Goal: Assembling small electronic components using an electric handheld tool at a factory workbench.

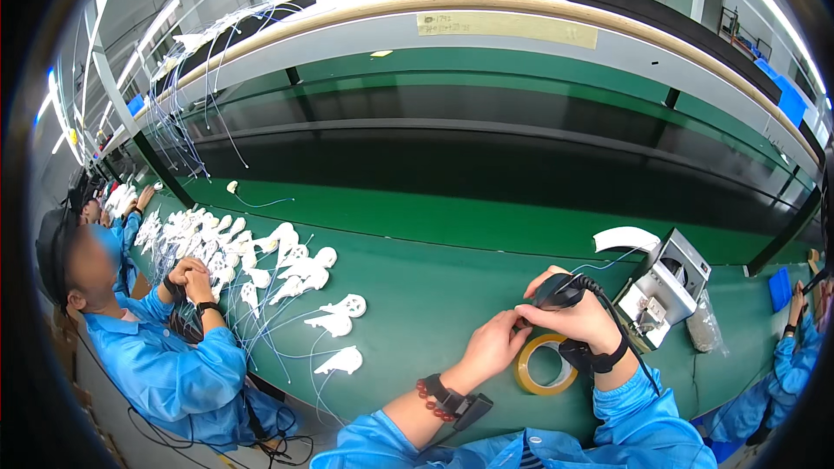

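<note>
My right hand (578, 317) is wrapped round a black corded handheld tool (557, 292), whose coiled black cord runs back past my wrist. Close against it, my left hand (493, 340) has its fingertips pinched together. Whatever lies between them is too small or hidden to make out. A roll of yellowish tape (521, 372) lies flat on the green table just beside my right wrist. Beyond my right hand is a curved white plastic part (625, 238) with a thin blue wire. Straps with small dark devices sit on both my wrists.
A grey metal box-shaped device (665, 282) stands right of my hands, beside a clear bag (705, 326). White plastic parts (300, 274) with thin wires spread over the left table. A co-worker (165, 365) sits there, hands clasped. A shelf (486, 26) spans the back.
</note>
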The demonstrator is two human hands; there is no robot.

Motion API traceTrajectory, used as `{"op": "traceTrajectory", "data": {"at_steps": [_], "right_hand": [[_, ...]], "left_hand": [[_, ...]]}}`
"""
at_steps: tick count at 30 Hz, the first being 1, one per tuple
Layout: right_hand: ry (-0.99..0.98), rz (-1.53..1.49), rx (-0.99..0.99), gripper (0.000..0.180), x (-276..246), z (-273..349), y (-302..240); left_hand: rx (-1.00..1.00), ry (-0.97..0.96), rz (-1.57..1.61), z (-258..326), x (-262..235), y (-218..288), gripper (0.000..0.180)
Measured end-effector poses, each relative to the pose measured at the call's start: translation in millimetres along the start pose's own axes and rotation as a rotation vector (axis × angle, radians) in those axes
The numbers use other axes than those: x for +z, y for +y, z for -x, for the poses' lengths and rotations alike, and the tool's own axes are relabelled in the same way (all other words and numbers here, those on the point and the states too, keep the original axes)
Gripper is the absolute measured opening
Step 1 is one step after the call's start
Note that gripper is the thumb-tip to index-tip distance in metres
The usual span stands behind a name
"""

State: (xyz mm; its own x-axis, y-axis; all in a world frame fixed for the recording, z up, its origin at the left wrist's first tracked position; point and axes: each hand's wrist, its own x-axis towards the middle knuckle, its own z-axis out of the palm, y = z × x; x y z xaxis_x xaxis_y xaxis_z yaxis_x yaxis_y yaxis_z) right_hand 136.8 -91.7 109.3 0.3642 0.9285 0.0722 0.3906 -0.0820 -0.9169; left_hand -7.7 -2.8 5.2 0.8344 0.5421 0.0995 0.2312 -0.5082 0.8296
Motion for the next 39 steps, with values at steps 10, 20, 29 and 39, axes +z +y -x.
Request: {"op": "traceTrajectory", "data": {"at_steps": [10,20,29,39], "right_hand": [[-0.024,-0.027,-0.01,0.025,0.8,0.5,-2.8],[-0.01,0.054,-0.123,0.034,3.5,-1.9,11.2],[-0.033,0.13,-0.195,0.031,3.3,-2.8,13.9],[-0.014,0.121,-0.169,0.029,4.5,-2.3,7.9]], "left_hand": [[-0.019,-0.018,-0.001,0.9,-2.7,2.6,0.02],[-0.007,0.023,0.04,1.4,-3.4,4.8,0.024],[-0.014,0.012,0.089,1.0,-4.4,5.9,0.022],[-0.029,-0.002,0.113,1.6,-6.1,7.4,0.023]]}}
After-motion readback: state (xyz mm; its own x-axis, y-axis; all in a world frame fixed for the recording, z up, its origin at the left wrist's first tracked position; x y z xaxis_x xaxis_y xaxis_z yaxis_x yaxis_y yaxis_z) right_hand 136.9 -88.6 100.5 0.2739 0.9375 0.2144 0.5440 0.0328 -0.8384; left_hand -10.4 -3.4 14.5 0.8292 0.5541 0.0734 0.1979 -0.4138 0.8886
